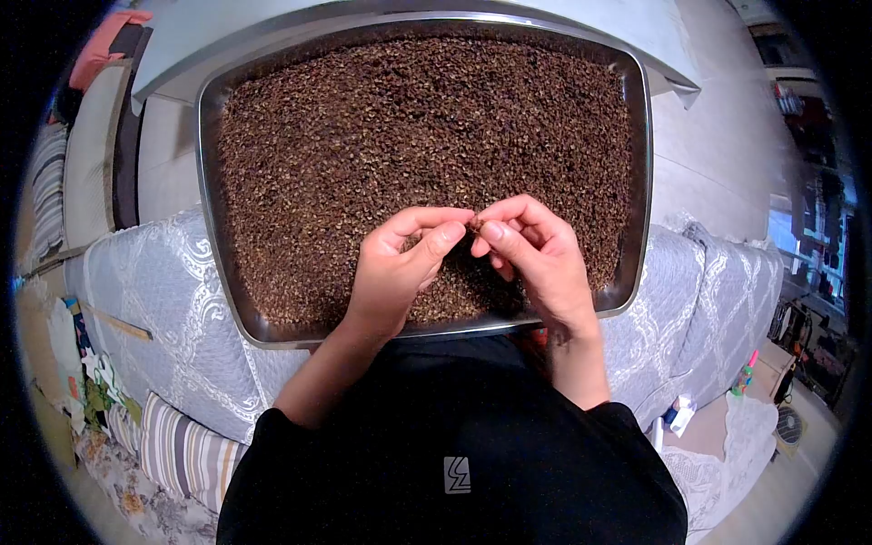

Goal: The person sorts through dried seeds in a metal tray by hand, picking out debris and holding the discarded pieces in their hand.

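Note:
A large metal tray (pixel 647 182) holds a thick layer of small reddish-brown dried husks (pixel 409 118), which look like Sichuan peppercorns. Over its near half, my left hand (pixel 404 263) is closed, thumb and index finger pinched together. My right hand (pixel 540 254) is closed too, its fingertips almost meeting those of the left. Between the fingertips shows a tiny dark brown cluster of peppercorns (pixel 476 225), partly hidden by the fingers. Both hands are above the husks, and the right one casts a shadow on them.
Beyond the tray is a pale covered table (pixel 173 54) with a hanging corner at the right. A grey-blue patterned cover (pixel 163 291) lies on either side of me. At the lower left rests a striped cushion (pixel 186 450). A bottle with a pink top (pixel 747 372) stands at the right.

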{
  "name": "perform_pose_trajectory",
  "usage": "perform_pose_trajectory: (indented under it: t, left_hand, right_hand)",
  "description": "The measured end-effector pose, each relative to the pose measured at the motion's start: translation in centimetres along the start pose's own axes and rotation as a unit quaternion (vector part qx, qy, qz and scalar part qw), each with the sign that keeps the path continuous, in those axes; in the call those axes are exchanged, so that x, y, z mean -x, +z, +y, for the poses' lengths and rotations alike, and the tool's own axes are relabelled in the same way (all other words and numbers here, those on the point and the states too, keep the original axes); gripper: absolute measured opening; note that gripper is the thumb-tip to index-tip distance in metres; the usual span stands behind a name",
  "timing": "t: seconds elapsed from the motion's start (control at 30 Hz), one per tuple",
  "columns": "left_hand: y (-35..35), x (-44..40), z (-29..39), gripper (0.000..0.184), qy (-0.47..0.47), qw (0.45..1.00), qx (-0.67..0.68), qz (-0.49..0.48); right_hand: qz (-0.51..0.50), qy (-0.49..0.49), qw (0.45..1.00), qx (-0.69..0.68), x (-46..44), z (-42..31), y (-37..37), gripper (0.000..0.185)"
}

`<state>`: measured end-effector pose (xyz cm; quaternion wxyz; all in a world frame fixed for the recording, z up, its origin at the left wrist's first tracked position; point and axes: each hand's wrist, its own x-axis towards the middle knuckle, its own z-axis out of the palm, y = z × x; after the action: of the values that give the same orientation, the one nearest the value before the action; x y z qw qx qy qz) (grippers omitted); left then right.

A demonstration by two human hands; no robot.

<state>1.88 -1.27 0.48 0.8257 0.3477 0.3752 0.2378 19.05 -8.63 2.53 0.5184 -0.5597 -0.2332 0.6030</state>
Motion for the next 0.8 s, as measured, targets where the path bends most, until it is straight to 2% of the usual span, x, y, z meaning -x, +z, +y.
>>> perform_pose_trajectory:
  t: [0.1,0.2,0.27,0.3,0.33,0.43,0.53,0.63,0.73,0.8]
  left_hand:
    - [0.1,0.0,-0.3,0.021,0.038,0.997,-0.062,0.019]
    - [-0.2,-0.1,-0.4,0.019,0.073,0.991,-0.113,0.011]
    - [-0.5,-0.1,-0.3,0.016,0.055,0.997,-0.048,-0.015]
    - [-0.7,-0.2,-0.3,0.014,0.026,0.998,0.034,-0.036]
    - [-0.9,-0.3,-0.2,0.013,-0.003,0.992,0.115,-0.057]
    - [-1.4,-0.6,0.1,0.015,-0.051,0.965,0.247,-0.079]
    - [-1.7,-0.7,0.3,0.017,-0.061,0.95,0.294,-0.09]
    - [-1.3,-0.7,0.6,0.014,-0.065,0.945,0.308,-0.093]
    - [-1.3,-0.6,0.7,0.015,-0.078,0.945,0.301,-0.1]
    - [-1.3,-0.6,0.6,0.014,-0.077,0.944,0.301,-0.107]
  right_hand:
    - [-0.021,-0.027,0.999,0.024,0.1,0.2,0.4,0.015]
    - [-0.046,0.009,0.999,0.005,0.1,0.2,0.2,0.015]
    - [-0.062,0.027,0.998,-0.017,0.2,0.4,0.1,0.014]
    - [-0.068,0.034,0.997,-0.033,0.2,0.7,0.2,0.014]
    - [-0.074,0.04,0.995,-0.049,0.2,1.0,0.2,0.013]
    - [-0.061,0.047,0.992,-0.103,0.3,1.5,0.0,0.011]
    - [-0.049,0.029,0.991,-0.119,0.2,1.8,-0.5,0.011]
    - [-0.033,0.026,0.994,-0.097,0.4,1.6,-0.4,0.012]
    - [0.003,-0.003,0.999,0.051,0.9,1.5,-0.2,0.017]
    - [0.074,-0.079,0.984,0.142,1.0,2.0,0.1,0.021]
